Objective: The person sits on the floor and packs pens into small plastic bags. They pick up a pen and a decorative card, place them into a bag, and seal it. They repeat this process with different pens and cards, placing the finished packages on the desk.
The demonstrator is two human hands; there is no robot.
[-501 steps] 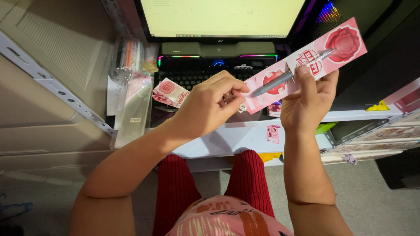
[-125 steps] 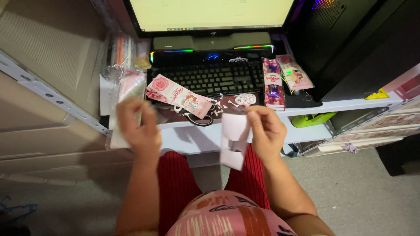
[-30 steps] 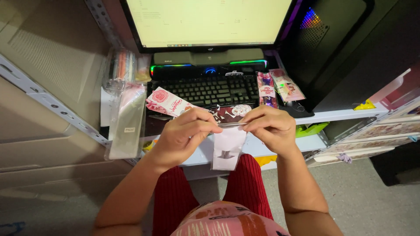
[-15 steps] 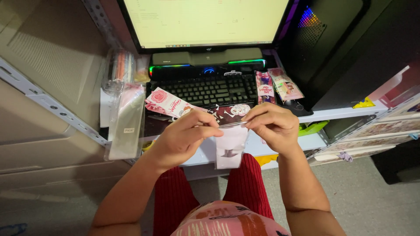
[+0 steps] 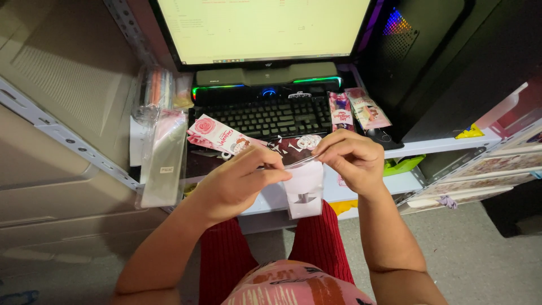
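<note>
Clear plastic sleeve [image 5: 304, 189], small, flat and glossy with a dark printed mark low on it, is pinched at its top edge between the left hand [image 5: 237, 183] and the right hand [image 5: 347, 161], both closed on it, and hangs below them over red-clad knees. Its mouth appears to be being worked; a steady fingertip grip is judged necessary. Just beyond the hands a pink rose-printed card [image 5: 217, 135] lies by a black keyboard [image 5: 271, 116]; left, a stack of cellophane bags [image 5: 164, 158].

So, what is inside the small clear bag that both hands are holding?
Through the clear bag a small dark item shows near its lower middle; what it is cannot be told. The left hand and right hand cover the bag's top edge.
</note>
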